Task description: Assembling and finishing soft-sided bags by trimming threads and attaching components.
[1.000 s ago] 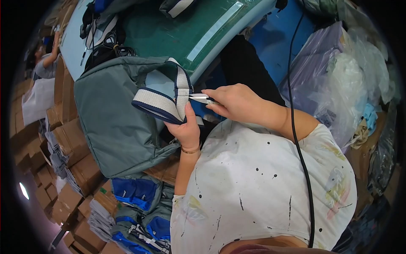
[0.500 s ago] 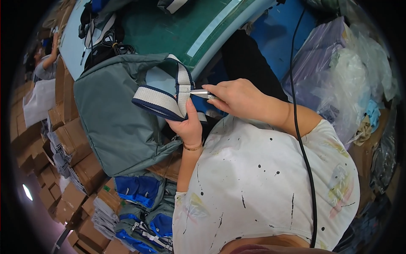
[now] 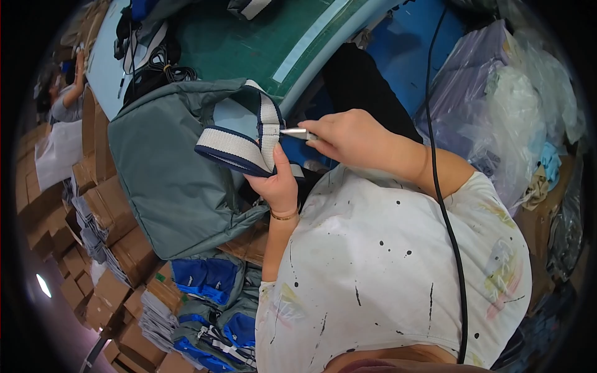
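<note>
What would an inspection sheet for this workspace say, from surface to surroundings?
Surface: green-topped table, with a long pale strip along one side.
Job's things: grey-green bag; white webbing strap edged in navy; small pointed metal tool, its tip at the strap.
Clutter: blue-and-grey bags; clear plastic sheeting.
Hands: left hand holds the strap; right hand grips the tool.
Cables: black cable crossing in front of the right arm; coiled dark cords on the table.
Surroundings: cardboard boxes; another person at far left.
</note>
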Available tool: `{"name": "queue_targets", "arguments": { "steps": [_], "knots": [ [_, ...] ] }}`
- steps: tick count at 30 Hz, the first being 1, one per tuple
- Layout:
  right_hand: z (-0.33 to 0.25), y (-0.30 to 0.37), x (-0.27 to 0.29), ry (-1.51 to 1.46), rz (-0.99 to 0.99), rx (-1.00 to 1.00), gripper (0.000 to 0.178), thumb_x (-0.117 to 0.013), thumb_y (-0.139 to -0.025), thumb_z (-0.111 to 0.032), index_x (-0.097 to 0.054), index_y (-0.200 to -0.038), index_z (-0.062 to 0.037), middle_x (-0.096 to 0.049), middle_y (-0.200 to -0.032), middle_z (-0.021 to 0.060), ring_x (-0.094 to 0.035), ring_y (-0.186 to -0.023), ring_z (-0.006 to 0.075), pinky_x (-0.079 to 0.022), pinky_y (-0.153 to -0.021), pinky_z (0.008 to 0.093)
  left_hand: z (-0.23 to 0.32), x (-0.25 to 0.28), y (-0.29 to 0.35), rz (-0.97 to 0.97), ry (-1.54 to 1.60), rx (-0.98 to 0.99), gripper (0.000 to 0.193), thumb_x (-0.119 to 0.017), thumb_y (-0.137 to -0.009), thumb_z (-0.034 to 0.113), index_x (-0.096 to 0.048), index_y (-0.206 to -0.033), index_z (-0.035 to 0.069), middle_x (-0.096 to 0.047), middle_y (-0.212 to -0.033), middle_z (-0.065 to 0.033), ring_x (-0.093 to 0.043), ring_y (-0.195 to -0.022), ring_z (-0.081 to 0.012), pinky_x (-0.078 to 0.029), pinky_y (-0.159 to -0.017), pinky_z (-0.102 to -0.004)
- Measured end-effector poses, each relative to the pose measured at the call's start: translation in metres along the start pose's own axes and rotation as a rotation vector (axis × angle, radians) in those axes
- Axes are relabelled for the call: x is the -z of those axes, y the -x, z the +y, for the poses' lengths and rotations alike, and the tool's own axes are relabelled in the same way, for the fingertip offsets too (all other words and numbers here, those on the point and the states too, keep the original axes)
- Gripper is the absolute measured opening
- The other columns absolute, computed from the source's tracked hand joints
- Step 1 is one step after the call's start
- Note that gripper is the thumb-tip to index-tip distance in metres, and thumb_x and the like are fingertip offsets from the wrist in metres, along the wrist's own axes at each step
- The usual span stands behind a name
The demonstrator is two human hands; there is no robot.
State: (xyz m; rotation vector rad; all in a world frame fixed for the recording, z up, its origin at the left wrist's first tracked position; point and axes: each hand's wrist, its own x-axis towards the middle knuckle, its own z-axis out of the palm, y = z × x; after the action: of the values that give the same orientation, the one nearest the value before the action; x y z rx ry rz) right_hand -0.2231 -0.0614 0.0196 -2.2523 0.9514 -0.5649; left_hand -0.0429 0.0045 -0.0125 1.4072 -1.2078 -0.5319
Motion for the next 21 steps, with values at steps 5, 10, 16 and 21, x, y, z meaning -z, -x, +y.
{"name": "queue_targets", "arguments": {
  "steps": [5,10,16,21],
  "knots": [
    [0.011,-0.011,-0.005,-0.281,0.247,-0.031,0.038,-0.068,-0.082,-0.022,-0.059,-0.116,-0.0064,-0.063,-0.082,0.0089,-0.062,-0.07,0.0241,-0.049,-0.059,0.0319,-0.001,0.002,0.001,-0.026,0.005,0.052,0.041,-0.059,-0.089,0.0,-0.039,-0.125,-0.006,-0.054,-0.12,-0.0141,-0.054,-0.106,-0.0201,-0.041,-0.094,-0.0317],
    [0.015,-0.034,-0.014,-0.545,0.13,0.075,0.039,-0.071,-0.079,-0.02,-0.056,-0.112,-0.0052,-0.063,-0.091,0.0091,-0.061,-0.077,0.0213,-0.048,-0.07,0.0274,0.002,-0.002,0.001,0.005,0.185,0.11,0.042,-0.06,-0.088,0.002,-0.041,-0.124,-0.006,-0.052,-0.121,-0.0135,-0.052,-0.107,-0.0192,-0.04,-0.095,-0.0303],
    [0.023,-0.037,-0.013,-0.808,-0.006,-0.062,0.032,-0.072,-0.081,-0.015,-0.052,-0.103,-0.0042,-0.062,-0.093,0.006,-0.057,-0.081,0.012,-0.046,-0.072,0.0249,-0.008,0.01,0.004,-0.002,0.16,0.232,0.04,-0.059,-0.089,0.001,-0.042,-0.123,-0.005,-0.053,-0.119,-0.0119,-0.052,-0.104,-0.0173,-0.041,-0.092,-0.0286],
    [0.023,-0.026,-0.016,-0.751,-0.007,-0.126,0.032,-0.073,-0.079,-0.014,-0.052,-0.102,-0.0048,-0.057,-0.085,0.0028,-0.051,-0.075,0.0104,-0.044,-0.069,0.0235,0.003,0.007,0.0,0.024,0.275,0.303,0.038,-0.058,-0.088,-0.001,-0.043,-0.123,-0.003,-0.056,-0.104,-0.0085,-0.053,-0.081,-0.0117,-0.043,-0.071,-0.0233]
  ]
}}
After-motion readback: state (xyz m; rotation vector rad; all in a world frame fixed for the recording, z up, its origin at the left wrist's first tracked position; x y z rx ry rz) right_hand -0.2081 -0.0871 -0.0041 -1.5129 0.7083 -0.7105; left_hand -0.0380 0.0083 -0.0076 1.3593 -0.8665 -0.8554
